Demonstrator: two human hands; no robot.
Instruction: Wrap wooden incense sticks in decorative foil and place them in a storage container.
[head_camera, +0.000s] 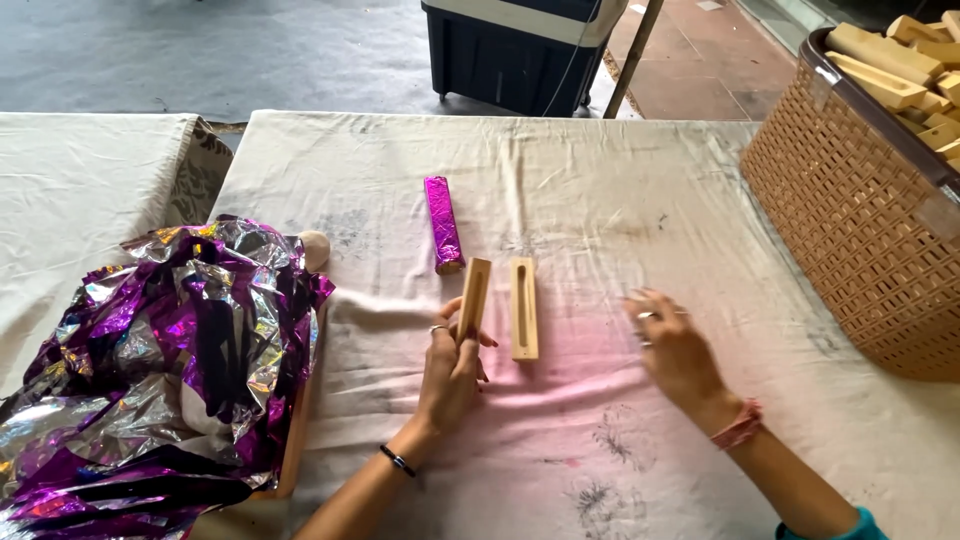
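Observation:
My left hand (450, 370) grips a slim wooden piece (474, 292) on its edge, tilted slightly away from me. Just right of it a matching wooden piece with a long slot (524, 308) lies flat on the white cloth. My right hand (672, 345) hovers palm down to the right of the slotted piece, fingers spread and blurred, holding nothing. A wooden block wrapped in purple foil (442, 222) lies beyond both pieces.
A heap of crumpled purple and silver foil (165, 370) covers a wooden board at the left. A woven basket (860, 220) full of wooden blocks stands at the right edge. A dark bin (515, 50) stands on the floor beyond the cloth-covered table (620, 180).

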